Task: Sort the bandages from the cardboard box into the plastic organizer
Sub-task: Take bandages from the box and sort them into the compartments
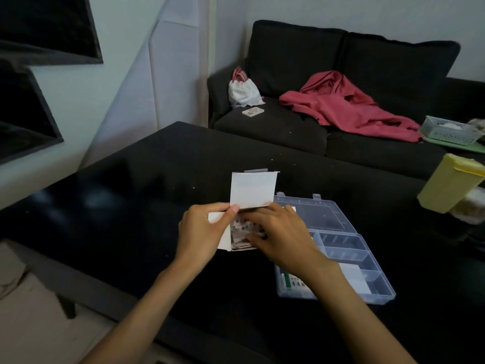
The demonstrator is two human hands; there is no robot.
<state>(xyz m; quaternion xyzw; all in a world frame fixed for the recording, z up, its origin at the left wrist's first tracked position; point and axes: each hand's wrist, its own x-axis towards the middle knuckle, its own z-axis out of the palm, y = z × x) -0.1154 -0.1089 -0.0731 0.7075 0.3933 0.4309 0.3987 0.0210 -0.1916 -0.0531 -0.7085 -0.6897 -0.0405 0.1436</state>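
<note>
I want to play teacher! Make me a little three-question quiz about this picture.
1. True or false: the cardboard box has its flap open.
2. Which hand reaches into the bandages: A) left hand, B) right hand?
3. Fill in: the plastic organizer lies on the box's ____ side, as the person sees it.

Key: 1 true. 2 B; the left hand holds the box. 3 right.
</note>
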